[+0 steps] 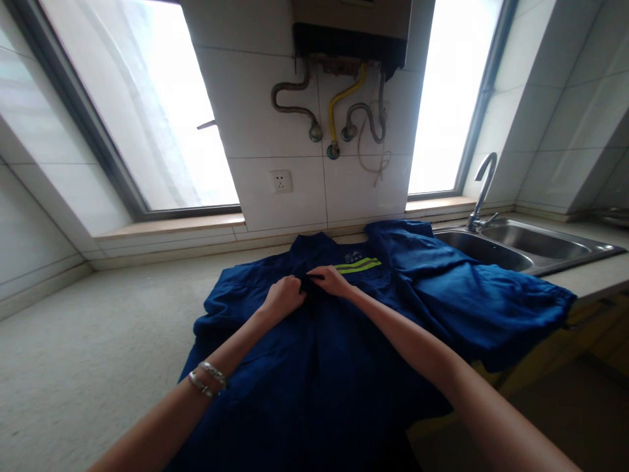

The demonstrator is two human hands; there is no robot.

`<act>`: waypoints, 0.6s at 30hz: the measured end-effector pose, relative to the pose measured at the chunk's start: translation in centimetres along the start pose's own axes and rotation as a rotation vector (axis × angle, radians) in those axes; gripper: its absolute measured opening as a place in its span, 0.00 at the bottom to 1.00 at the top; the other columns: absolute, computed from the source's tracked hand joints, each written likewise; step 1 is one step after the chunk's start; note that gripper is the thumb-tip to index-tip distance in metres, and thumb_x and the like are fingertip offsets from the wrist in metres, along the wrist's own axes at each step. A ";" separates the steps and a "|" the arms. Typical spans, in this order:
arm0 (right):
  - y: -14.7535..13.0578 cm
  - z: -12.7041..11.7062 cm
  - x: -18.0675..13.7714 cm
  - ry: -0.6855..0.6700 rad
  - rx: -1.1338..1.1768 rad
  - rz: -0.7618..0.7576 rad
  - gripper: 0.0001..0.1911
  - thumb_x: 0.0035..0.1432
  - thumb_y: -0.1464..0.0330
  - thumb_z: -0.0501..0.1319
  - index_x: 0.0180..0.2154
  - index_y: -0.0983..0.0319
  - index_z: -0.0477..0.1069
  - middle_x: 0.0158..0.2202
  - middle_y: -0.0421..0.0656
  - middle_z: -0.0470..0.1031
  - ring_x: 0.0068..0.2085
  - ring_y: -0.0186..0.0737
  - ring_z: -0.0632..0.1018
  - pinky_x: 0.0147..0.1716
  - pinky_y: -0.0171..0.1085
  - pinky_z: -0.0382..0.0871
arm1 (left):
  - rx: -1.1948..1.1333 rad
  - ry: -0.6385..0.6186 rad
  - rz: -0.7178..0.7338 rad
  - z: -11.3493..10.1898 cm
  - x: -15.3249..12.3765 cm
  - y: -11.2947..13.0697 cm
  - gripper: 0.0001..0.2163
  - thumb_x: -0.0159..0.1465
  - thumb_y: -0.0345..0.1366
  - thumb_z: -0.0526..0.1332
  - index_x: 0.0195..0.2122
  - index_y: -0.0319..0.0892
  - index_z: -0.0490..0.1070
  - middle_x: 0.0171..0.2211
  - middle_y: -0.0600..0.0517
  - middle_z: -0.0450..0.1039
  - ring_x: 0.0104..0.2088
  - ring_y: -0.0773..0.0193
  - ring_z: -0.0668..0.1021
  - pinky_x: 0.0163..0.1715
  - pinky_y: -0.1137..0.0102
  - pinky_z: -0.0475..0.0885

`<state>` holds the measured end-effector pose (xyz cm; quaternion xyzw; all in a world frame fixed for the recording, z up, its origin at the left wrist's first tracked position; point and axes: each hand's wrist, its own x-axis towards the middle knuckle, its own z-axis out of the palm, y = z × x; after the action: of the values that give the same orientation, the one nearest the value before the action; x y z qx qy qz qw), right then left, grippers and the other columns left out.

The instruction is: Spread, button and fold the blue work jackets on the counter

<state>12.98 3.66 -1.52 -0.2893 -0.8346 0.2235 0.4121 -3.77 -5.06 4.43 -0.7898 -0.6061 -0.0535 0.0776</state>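
A dark blue work jacket lies spread flat on the pale countertop, front up, with a yellow-green reflective stripe on its chest. Both my hands meet at the front opening just below the collar. My left hand is closed, pinching the cloth edge there. My right hand is closed on the opposite edge, fingers pressed on the fabric. The right sleeve stretches toward the sink.
A steel double sink with a tall tap sits at the right. The counter's front edge drops off at lower right. Behind are a tiled wall with a socket, heater pipes and two windows.
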 end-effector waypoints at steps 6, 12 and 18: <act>0.1 0.0 0.1 0.009 0.054 -0.005 0.19 0.55 0.74 0.57 0.46 0.57 0.79 0.44 0.40 0.80 0.48 0.44 0.78 0.50 0.40 0.69 | 0.017 0.119 0.085 0.0 -0.1 -0.2 0.11 0.68 0.33 0.50 0.38 0.37 0.71 0.41 0.42 0.74 0.45 0.56 0.77 0.39 0.69 0.70; 0.7 0.2 0.4 0.008 0.078 0.007 0.17 0.52 0.73 0.60 0.44 0.60 0.79 0.41 0.40 0.81 0.44 0.43 0.80 0.46 0.38 0.71 | 0.036 0.147 0.087 0.0 0.0 -0.9 0.09 0.69 0.34 0.52 0.44 0.38 0.68 0.40 0.44 0.75 0.42 0.56 0.78 0.36 0.68 0.69; 0.3 0.3 0.3 0.006 0.047 -0.004 0.17 0.52 0.72 0.62 0.45 0.59 0.79 0.41 0.39 0.81 0.45 0.44 0.80 0.45 0.36 0.72 | 0.126 0.163 0.168 0.8 0.2 -1.6 0.09 0.69 0.29 0.49 0.43 0.37 0.68 0.38 0.44 0.75 0.40 0.55 0.77 0.33 0.68 0.68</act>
<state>12.67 4.01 -1.71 -0.2786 -0.8283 0.2414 0.4218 -5.26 -4.37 3.81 -0.8244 -0.5315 -0.0726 0.1805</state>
